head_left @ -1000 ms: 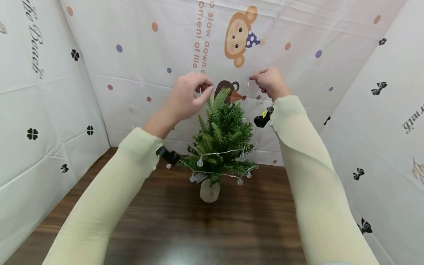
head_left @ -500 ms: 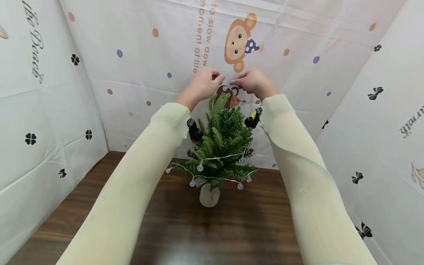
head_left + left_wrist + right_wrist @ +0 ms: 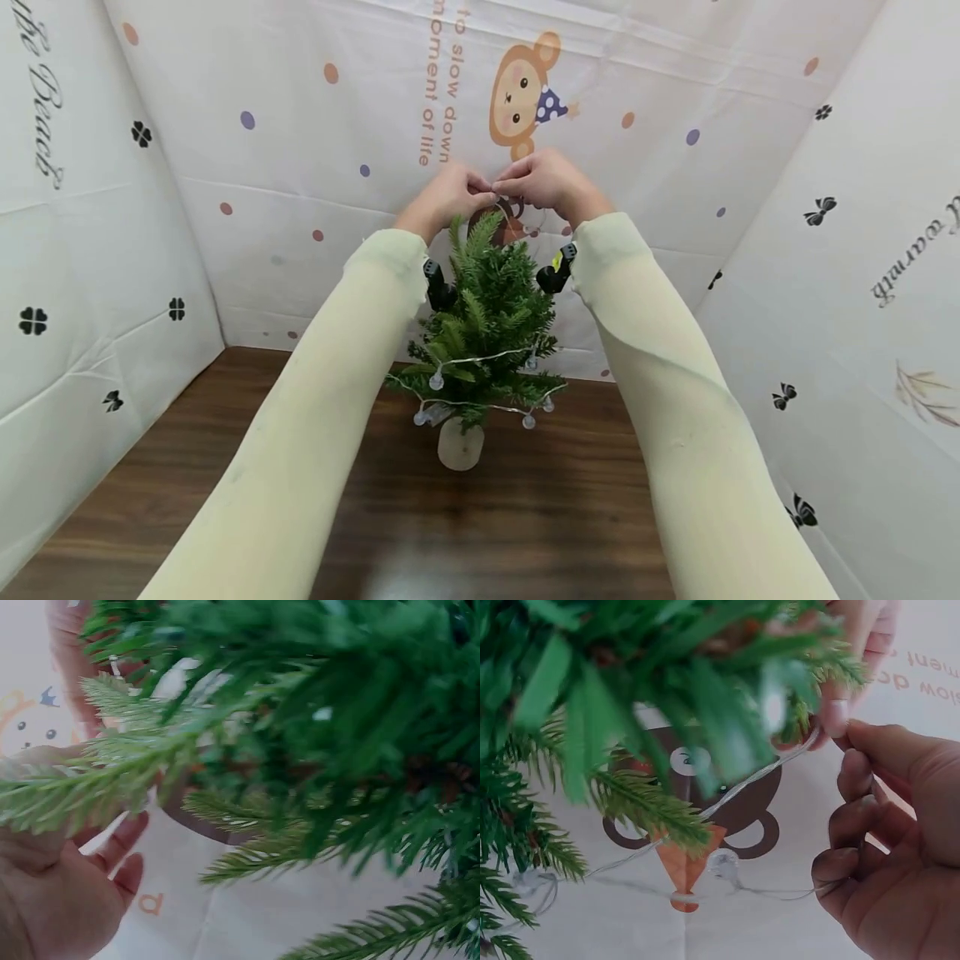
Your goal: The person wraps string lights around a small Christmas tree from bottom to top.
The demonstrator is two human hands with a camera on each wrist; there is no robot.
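Note:
A small artificial Christmas tree (image 3: 487, 292) stands on a pale round base. My left hand (image 3: 447, 200) and right hand (image 3: 546, 182) meet just above and behind its tip, fingertips touching or nearly so. Between them runs the clear wire of the string lights (image 3: 761, 774), pinched by thumb and fingers of each hand. Another strand with a clear bulb (image 3: 724, 864) passes into the curled lower fingers of my right hand (image 3: 900, 840). In the left wrist view, needles cover the fingertips of my left hand (image 3: 67, 900).
More of the light string (image 3: 487, 358) wraps the lower branches, its round bulbs hanging out. The tree stands on a dark wooden table (image 3: 480, 533). White printed cloth (image 3: 360, 117) rises close behind the hands and on both sides.
Both hands have come together over the tree's tip: the left moved right and up, the right moved left, bringing the wire along. The head view has shifted slightly.

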